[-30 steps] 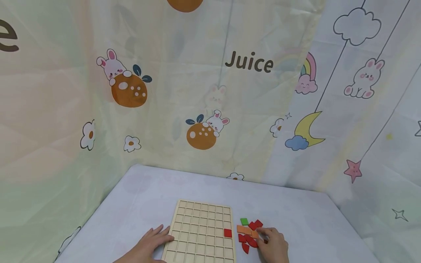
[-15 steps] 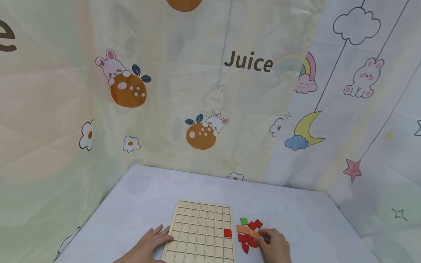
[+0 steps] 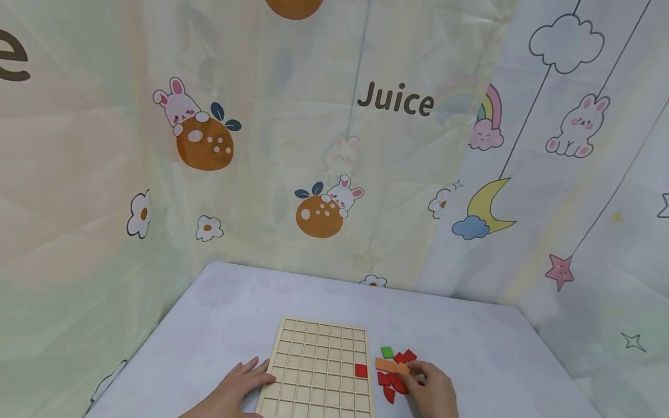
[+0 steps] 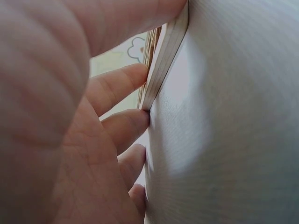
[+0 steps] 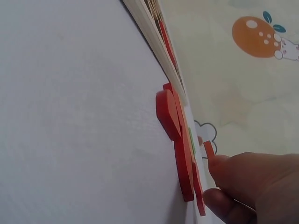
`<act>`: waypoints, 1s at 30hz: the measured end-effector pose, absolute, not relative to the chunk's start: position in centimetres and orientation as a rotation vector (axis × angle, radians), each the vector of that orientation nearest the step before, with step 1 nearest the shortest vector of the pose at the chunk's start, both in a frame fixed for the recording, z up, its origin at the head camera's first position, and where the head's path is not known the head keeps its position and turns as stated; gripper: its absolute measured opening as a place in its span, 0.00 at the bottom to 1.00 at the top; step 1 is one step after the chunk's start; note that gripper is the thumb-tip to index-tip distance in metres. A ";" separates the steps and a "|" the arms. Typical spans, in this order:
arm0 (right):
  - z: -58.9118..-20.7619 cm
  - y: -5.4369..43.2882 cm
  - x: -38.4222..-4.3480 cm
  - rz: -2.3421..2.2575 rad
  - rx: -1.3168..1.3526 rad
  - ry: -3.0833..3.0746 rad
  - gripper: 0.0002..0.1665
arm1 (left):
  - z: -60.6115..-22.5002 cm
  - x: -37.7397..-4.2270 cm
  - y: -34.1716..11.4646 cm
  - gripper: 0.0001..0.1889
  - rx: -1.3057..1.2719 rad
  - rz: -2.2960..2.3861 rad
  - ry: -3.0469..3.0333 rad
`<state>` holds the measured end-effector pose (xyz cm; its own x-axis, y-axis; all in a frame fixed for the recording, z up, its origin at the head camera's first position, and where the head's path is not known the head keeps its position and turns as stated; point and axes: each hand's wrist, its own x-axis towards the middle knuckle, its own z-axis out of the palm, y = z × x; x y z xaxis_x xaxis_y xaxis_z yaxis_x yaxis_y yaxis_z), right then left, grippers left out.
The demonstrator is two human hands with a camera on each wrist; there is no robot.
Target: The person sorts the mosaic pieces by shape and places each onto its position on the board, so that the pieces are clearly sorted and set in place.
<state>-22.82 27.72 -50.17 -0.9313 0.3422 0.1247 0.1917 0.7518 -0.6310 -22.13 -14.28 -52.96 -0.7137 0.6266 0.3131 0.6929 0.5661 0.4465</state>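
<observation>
- Around the back and sides, printed curtain [image 3: 334, 116] with rabbits, oranges, flowers and the word "Juice".
- Below it, pale white table [image 3: 251, 302].
- Flat on the table, light wooden grid board [image 3: 316, 371], near edge cut off in the head view.
- At the board's left edge, left hand [image 3: 237, 386], fingers spread wide, touching the rim.
- Right of the board, right hand [image 3: 434, 392], thumb and finger narrowed, pinching a small orange tile [image 5: 210, 149].
- Near that hand, loose red pieces [image 3: 397, 384], some rounded, some angular, a few partly hidden.
- Just beside the board's right edge, long orange strip [image 3: 385, 365].
- In the board's rightmost column, red square tile [image 3: 361, 371].
- Beyond the strip, green tile [image 3: 387, 352].
- Smallest of all, the pinched tile, raised above the loose pieces in the right wrist view, overlapping the strip's end in the head view.
</observation>
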 end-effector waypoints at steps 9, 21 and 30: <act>-50.1 26.2 -23.0 0.947 -0.434 -2.716 0.16 | -53.3 -22.2 -14.3 0.32 -1.152 -0.831 -2.627; -50.2 24.6 -23.0 0.946 -0.250 -2.675 0.13 | -53.6 -22.4 -14.3 0.32 -1.152 -0.817 -2.632; -50.1 23.3 -23.1 1.038 -0.098 -2.704 0.14 | -53.0 -22.1 -14.1 0.32 -1.087 -0.882 -2.705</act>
<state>-23.08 23.27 -50.13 -0.9683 0.1485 0.2010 -0.0242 0.7448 -0.6669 -22.09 -14.10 -53.03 -0.7414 0.6045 0.2914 0.6601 0.5785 0.4792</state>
